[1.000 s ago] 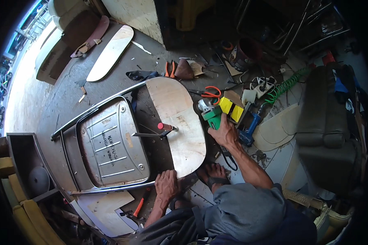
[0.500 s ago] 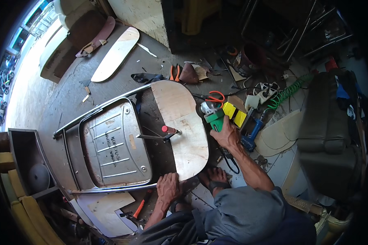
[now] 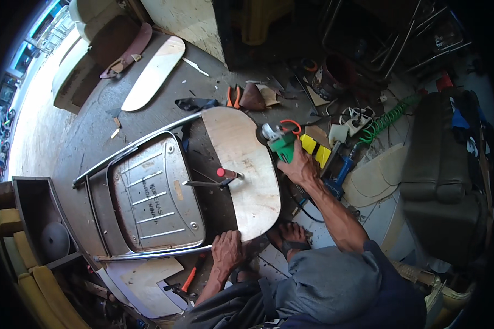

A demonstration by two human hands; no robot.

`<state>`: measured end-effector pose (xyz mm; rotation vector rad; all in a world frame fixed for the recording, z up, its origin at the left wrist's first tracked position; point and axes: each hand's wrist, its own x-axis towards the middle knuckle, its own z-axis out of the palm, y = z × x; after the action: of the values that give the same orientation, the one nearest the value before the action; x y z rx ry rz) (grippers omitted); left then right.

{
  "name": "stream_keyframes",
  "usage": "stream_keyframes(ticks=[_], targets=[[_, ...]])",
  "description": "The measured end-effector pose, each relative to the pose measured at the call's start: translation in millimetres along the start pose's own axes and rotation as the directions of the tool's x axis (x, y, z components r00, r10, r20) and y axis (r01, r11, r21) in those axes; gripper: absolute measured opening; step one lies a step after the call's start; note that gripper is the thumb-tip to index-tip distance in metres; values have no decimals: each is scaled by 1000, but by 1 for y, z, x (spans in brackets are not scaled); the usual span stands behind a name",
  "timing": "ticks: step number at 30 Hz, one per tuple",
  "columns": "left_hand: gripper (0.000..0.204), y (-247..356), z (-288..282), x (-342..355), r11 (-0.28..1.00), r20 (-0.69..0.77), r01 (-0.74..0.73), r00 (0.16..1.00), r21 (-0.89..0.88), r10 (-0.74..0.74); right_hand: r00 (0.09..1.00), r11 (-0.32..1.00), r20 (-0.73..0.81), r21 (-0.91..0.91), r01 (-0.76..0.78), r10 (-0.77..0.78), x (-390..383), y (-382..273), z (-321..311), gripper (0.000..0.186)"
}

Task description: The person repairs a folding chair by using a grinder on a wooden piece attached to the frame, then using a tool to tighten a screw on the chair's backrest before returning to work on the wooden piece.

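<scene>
My right hand (image 3: 301, 166) is wrapped round a green angle grinder (image 3: 283, 148). The grinder's metal head and disc meet the far right edge of a pale rounded plywood panel (image 3: 251, 159); I cannot tell whether the disc is cutting. My left hand (image 3: 226, 249) curls over the near tube of a metal chair frame (image 3: 159, 253), beside the panel's near corner. The panel lies across the frame. A clamp with a red handle (image 3: 225, 173) sits at its inner edge. Inside the frame is a grey metal seat pan (image 3: 156, 192).
Orange-handled pliers (image 3: 234, 96), a yellow box (image 3: 315, 151), a blue air tool (image 3: 341, 174) and a green coiled hose (image 3: 389, 119) lie beyond the panel. An orange-handled hammer (image 3: 189, 279) is near my left arm. Another plywood piece (image 3: 155, 74) lies at far left. A dark cushion (image 3: 436, 164) stands right.
My right hand and the grinder have moved left and slightly away from me, bringing the disc to the panel's edge. My left hand stays on the frame.
</scene>
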<state>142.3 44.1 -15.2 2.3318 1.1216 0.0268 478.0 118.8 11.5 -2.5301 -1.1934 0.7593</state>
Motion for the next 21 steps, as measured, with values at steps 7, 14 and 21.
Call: stream_keyframes(ticks=[7, 14, 21], targets=[[35, 0, 3, 4, 1000, 13, 10, 1000, -3, -10, 999, 999, -25, 11, 31, -30, 4, 7, 1, 75], [34, 2, 1, 8, 1000, 21, -7, 1000, 15, 7, 998, 998, 31, -37, 48, -47, 58, -32, -28, 71], [32, -2, 3, 4, 1000, 2, -9, 1000, 19, 9, 999, 999, 47, -40, 23, -21, 15, -5, -22, 79]])
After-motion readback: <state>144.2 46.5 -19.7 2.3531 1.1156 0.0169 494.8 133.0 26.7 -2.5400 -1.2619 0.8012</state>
